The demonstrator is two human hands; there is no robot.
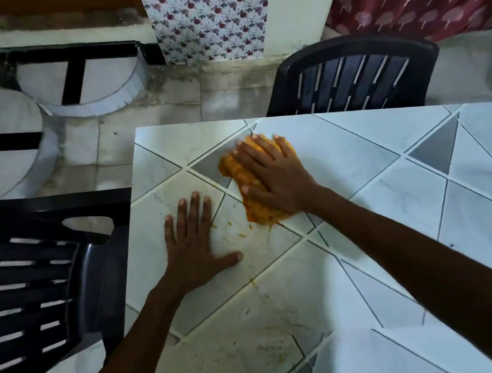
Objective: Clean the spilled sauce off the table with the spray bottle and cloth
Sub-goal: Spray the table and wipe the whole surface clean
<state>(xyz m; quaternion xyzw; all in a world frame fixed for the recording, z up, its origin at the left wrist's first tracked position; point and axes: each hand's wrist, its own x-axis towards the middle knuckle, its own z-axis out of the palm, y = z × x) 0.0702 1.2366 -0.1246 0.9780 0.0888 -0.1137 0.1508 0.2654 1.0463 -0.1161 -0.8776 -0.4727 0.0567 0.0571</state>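
Black chair (30,280) stands against the table (398,202) left edge. Left hand (194,244) lies flat by that edge, fingers straight, holding nothing. Sauce smears (272,337) lie toward the near edge. Right hand (271,176), fingers spread, presses the crumpled, orange-stained cloth (263,214) near the far-left corner. Tiled surface runs on rightward.

Table (398,196): bare tile right of cloth (236,168) and right hand (275,179). Left hand (192,244) lies flat just beside cloth, narrow gap between. Chair (30,280) close along left edge; second chair (355,76) at far edge.
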